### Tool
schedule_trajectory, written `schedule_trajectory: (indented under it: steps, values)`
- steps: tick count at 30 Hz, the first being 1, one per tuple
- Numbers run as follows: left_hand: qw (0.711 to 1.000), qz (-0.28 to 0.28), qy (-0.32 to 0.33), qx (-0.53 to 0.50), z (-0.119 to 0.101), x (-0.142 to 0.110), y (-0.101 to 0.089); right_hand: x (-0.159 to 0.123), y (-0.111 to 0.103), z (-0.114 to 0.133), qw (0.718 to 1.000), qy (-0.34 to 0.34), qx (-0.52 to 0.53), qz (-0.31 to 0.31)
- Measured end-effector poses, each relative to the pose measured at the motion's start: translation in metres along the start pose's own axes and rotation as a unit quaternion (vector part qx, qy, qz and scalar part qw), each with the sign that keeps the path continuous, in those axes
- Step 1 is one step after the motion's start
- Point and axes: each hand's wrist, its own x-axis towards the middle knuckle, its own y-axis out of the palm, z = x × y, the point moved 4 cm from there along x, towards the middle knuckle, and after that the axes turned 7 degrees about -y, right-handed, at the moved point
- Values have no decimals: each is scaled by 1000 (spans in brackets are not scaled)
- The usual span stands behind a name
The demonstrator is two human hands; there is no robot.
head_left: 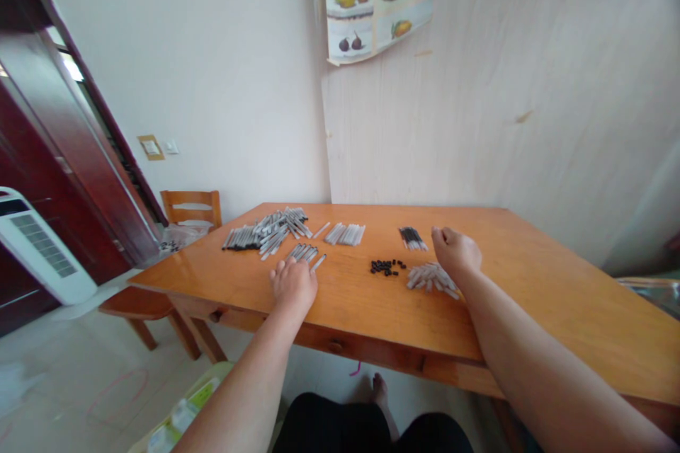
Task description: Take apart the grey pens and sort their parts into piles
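My left hand (pixel 294 284) rests on the table at the near end of a short row of assembled pens (pixel 304 252), its fingers slightly apart and bent. Beside it one pen (pixel 319 262) lies a little separate. Curled into a fist, my right hand (pixel 457 250) hovers by the clear pen caps (pixel 432 277); whatever its fingers may hold is hidden. Left of those caps lie small black plugs (pixel 383 267). Dark ink refills (pixel 413 238) form a bundle just behind. Clear pen barrels (pixel 345 233) are lined up at the table's middle.
A large heap of pens (pixel 270 230) covers the table's back left. The wooden table (pixel 531 283) has its front edge close to my knees. A wooden chair (pixel 191 205) stands at the left, and a bin (pixel 183 410) is on the floor below my left arm.
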Motion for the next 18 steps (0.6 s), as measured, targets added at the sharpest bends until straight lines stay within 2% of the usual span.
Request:
schedule_trajectory:
  steps: [4, 6, 8, 10, 13, 16, 18]
  values:
    - [998, 10, 14, -63, -8, -3, 3, -4, -4, 0, 1000, 5, 13, -16]
    - [989, 27, 26, -142, -14, -4, 10, -7, -7, 1, 999, 5, 19, -38]
    - [964, 45, 22, -263, -19, -5, 19, -10, -11, 3, 997, -1, 28, -66]
    - [909, 68, -18, -410, -24, -7, 27, -11, -17, 6, 995, -13, 42, -90]
    - [789, 142, -78, -593, -34, -13, 35, -11, -28, 15, 992, -40, 70, -97]
    - [685, 214, -105, -689, -45, -19, 36, -17, -38, 34, 987, -90, 112, -68]
    - [641, 226, -111, -725, -51, -21, 34, -30, -39, 53, 977, -147, 150, -28]
